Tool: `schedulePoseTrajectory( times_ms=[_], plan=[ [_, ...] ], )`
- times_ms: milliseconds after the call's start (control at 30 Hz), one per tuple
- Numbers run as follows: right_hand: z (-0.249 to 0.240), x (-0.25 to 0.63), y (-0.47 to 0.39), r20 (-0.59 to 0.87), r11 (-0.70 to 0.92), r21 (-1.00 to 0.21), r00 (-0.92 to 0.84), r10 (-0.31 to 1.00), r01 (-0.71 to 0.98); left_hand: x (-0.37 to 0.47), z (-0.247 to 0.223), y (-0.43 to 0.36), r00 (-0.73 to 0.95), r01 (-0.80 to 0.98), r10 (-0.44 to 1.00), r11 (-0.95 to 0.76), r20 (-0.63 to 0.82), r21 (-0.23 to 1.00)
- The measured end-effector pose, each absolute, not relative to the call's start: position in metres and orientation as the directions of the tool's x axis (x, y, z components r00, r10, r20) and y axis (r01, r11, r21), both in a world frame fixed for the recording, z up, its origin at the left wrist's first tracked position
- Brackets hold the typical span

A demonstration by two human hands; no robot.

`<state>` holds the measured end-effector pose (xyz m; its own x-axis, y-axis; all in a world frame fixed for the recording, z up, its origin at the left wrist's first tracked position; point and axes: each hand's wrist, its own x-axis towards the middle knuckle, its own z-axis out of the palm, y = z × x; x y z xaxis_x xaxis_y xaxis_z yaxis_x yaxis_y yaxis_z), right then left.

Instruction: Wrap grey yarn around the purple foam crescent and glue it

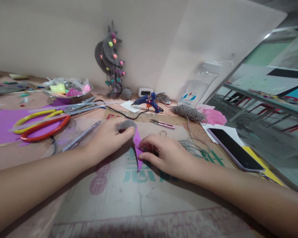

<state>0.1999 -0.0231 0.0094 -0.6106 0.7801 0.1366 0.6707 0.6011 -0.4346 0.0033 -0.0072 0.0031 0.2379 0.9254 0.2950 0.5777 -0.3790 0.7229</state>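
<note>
A narrow, pointed felt piece, purple with grey at its upper end [138, 145], is held between my two hands over the printed cardboard. My left hand [114, 134] is closed on its grey upper part, thumb on top. At its middle, my right hand [161, 152] is closed, thumb and fingers pinching at the purple edge. Something thin and dark shows at the right fingertips, too small to name. The purple tip points down toward me. Just beyond my hands lie pink-handled thread snips [162, 124], and loose grey yarn [193, 147] lies past my right hand.
A blue glue gun [149, 101] stands at the back, its cord trailing left. Scissors with yellow and red handles [46, 129] and a metal bowl [64, 97] are left. A phone [234, 148], a grey yarn skein [188, 113] and a clear bottle [198, 86] are right.
</note>
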Motion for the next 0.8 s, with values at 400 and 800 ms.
schedulePoseTrajectory(
  times_ms=[400, 800],
  plan=[
    [0.013, 0.190, -0.026, 0.191, 0.584, -0.613, -0.618, 0.763, 0.532, 0.008, 0.007, -0.008, 0.339, 0.600, 0.899, -0.433, 0.277, 0.673],
    [0.014, 0.206, -0.007, 0.311, 0.532, -0.629, -0.444, 0.840, 0.567, 0.005, 0.000, -0.005, 0.346, 0.296, 0.934, -0.203, 0.094, 0.933]
  ],
)
